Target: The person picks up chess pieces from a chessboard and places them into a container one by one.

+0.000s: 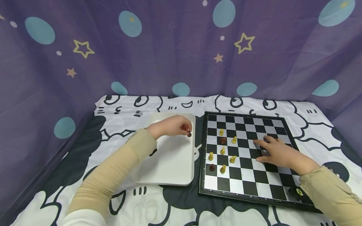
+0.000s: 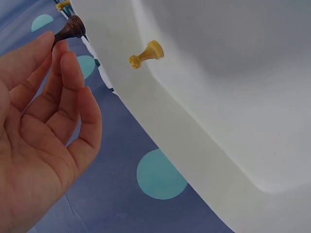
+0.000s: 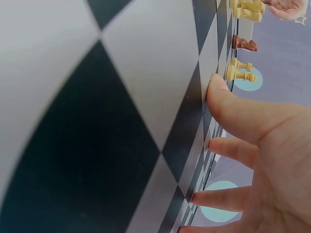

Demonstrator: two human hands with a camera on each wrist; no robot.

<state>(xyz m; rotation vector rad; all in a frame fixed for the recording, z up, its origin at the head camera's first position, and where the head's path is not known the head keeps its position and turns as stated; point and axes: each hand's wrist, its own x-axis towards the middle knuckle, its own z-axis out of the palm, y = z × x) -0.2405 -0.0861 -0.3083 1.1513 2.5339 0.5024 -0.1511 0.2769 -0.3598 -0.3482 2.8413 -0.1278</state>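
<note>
My left hand [image 1: 181, 125] is over the right side of a white tray [image 1: 175, 166]. Its thumb and fingertips pinch a dark brown chess piece [image 2: 70, 29] by the narrow end, base outward. Close by, the left wrist view shows a yellow chess piece [image 2: 146, 54] at the tray's inner edge; the hand hides it in the head view. My right hand [image 1: 275, 153] rests with spread fingers on the right half of the chessboard [image 1: 249, 185], holding nothing. On the board's left side stand several yellow chess pieces [image 1: 223, 169], a reddish-brown knight [image 3: 245, 43] and a dark pawn [image 1: 212, 167].
The tray lies just left of the board, with a narrow strip of patterned cloth [image 1: 181, 201] between them. A purple curtain [image 1: 181, 62] hangs behind the table. Beneath the right wrist, a small black device [image 1: 295, 193] overlaps the board's near right corner.
</note>
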